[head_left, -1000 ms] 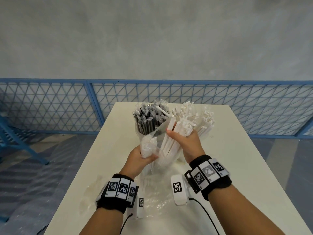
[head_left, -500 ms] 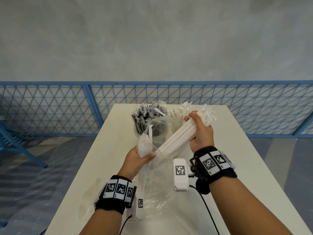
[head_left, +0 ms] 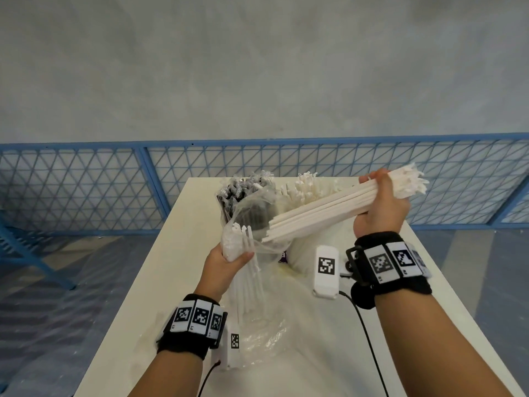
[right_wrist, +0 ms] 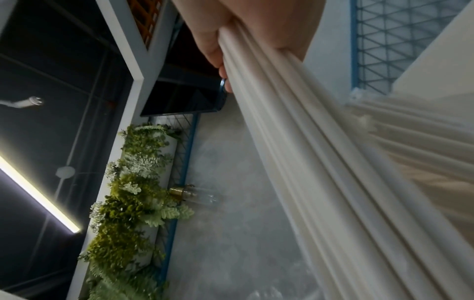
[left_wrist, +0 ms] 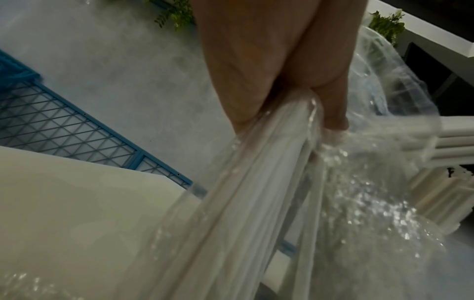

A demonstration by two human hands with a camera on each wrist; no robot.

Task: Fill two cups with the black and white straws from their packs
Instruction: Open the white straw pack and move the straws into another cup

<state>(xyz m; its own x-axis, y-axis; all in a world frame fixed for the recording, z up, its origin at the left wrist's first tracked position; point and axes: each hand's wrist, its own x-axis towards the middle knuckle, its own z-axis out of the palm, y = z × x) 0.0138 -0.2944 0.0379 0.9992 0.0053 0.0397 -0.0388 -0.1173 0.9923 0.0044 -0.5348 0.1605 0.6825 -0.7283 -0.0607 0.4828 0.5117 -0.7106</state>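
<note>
My right hand (head_left: pixel 380 207) grips a bundle of white straws (head_left: pixel 320 213) near its frayed top end, raised at the right. The bundle's lower ends sit at the mouth of a clear plastic pack (head_left: pixel 252 224). My left hand (head_left: pixel 226 262) grips that pack by its neck, with a few white straws left inside hanging down. Behind the pack stand black straws (head_left: pixel 234 193) and more white straws (head_left: pixel 300 186); their cups are mostly hidden. In the wrist views, the left hand (left_wrist: pixel 282 81) squeezes the pack (left_wrist: pixel 256 192), and the right hand (right_wrist: pixel 243 20) clasps the straws (right_wrist: pixel 307 142).
The white table (head_left: pixel 171 267) is narrow, with open floor on both sides. A crumpled clear plastic bag (head_left: pixel 257 333) lies on it near my left wrist. A blue mesh fence (head_left: pixel 86 190) runs behind the far edge.
My right hand has drawn the white straw bundle up and to the right, almost out of the pack. My left hand has kept hold of the pack, staying nearly in place.
</note>
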